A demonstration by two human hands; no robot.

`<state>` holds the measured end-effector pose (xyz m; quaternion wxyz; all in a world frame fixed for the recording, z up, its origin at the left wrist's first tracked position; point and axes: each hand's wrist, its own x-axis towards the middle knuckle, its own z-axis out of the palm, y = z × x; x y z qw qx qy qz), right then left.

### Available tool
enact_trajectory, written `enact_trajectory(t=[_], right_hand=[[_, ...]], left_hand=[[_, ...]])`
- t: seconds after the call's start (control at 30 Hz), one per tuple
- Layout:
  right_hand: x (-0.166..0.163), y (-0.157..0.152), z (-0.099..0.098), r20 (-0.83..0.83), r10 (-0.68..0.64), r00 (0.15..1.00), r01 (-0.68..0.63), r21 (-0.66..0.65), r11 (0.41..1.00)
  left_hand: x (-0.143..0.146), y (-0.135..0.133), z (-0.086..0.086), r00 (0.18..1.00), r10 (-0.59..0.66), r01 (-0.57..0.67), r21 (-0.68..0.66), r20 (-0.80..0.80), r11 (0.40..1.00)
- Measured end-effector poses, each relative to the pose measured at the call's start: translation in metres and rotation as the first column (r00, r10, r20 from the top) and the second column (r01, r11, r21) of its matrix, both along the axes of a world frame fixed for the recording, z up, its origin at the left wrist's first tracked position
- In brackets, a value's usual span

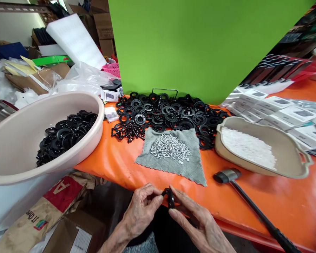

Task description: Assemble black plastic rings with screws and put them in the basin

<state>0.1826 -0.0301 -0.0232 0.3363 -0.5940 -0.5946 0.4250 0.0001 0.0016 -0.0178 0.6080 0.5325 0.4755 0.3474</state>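
The left hand (140, 211) and the right hand (192, 219) meet just above the near edge of the bench, and their fingertips pinch a black ring-shaped part (170, 198) between them. The part stands nearly edge-on to the head camera, with its long axis close to upright and tilted slightly, its top leaning toward the left hand. Both hands are narrowly closed on it, and the fingers partly hide it, so its exact shape is hard to tell.

Straight ahead on the orange bench (113, 165), a grey cloth (171, 167) with a scalloped edge carries a heap of small silver screws (170, 147). Just beyond the cloth spreads a wide pile of black rings (168, 114), with a small cluster of black pieces (127, 130) at its near left. To the left, a large beige basin (23, 140) holds more black rings (65, 137). To the right, a beige scoop-shaped tray (260, 165) holds white granules (247, 147), and a black-handled mallet (252, 207) lies near the bench edge, its head just beside the tray. White boxes (287, 114) are stacked farther right, in front of a green board (195, 45).
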Motion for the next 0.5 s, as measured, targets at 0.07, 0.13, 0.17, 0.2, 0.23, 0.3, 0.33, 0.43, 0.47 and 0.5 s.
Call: enact_trajectory(t=[0.07, 0.13, 0.17, 0.2, 0.23, 0.3, 0.33, 0.43, 0.47, 0.5], right_hand=[[-0.004, -0.002, -0.001, -0.004, -0.012, 1.0, 0.012, -0.006, 1.0], [-0.011, -0.004, -0.007, -0.011, -0.062, 0.998, 0.062, 0.019, 0.998], [-0.014, -0.006, -0.012, -0.02, -0.092, 0.996, 0.093, 0.035, 0.995], [-0.018, -0.008, -0.016, -0.038, -0.114, 0.993, 0.115, 0.048, 0.992], [-0.02, -0.01, -0.02, -0.064, -0.124, 0.99, 0.128, 0.055, 0.99], [-0.025, -0.015, -0.028, -0.136, -0.116, 0.984, 0.122, 0.043, 0.992], [-0.026, -0.017, -0.03, -0.175, -0.107, 0.979, 0.114, 0.029, 0.993], [-0.028, -0.023, -0.033, -0.267, -0.108, 0.958, 0.112, -0.001, 0.994], [-0.028, -0.024, -0.033, -0.286, -0.113, 0.951, 0.115, -0.01, 0.993], [-0.028, -0.025, -0.032, -0.302, -0.114, 0.947, 0.114, -0.02, 0.993]], left_hand=[[0.001, -0.002, 0.001, 0.999, 0.008, -0.006, 0.047, -0.046, 0.999], [0.004, -0.005, 0.001, 0.996, 0.022, -0.014, 0.093, -0.088, 0.996], [0.005, -0.007, 0.001, 0.994, 0.033, -0.021, 0.113, -0.106, 0.993], [0.006, -0.008, 0.001, 0.991, 0.045, -0.028, 0.132, -0.124, 0.991], [0.007, -0.01, 0.001, 0.989, 0.057, -0.035, 0.152, -0.14, 0.988], [0.009, -0.013, 0.0, 0.983, 0.079, -0.044, 0.201, -0.166, 0.979], [0.009, -0.014, 0.0, 0.981, 0.086, -0.044, 0.229, -0.175, 0.972], [0.01, -0.017, 0.001, 0.977, 0.104, -0.045, 0.297, -0.186, 0.954], [0.009, -0.017, 0.001, 0.976, 0.109, -0.045, 0.314, -0.187, 0.948], [0.009, -0.018, 0.001, 0.976, 0.111, -0.043, 0.328, -0.19, 0.944]])
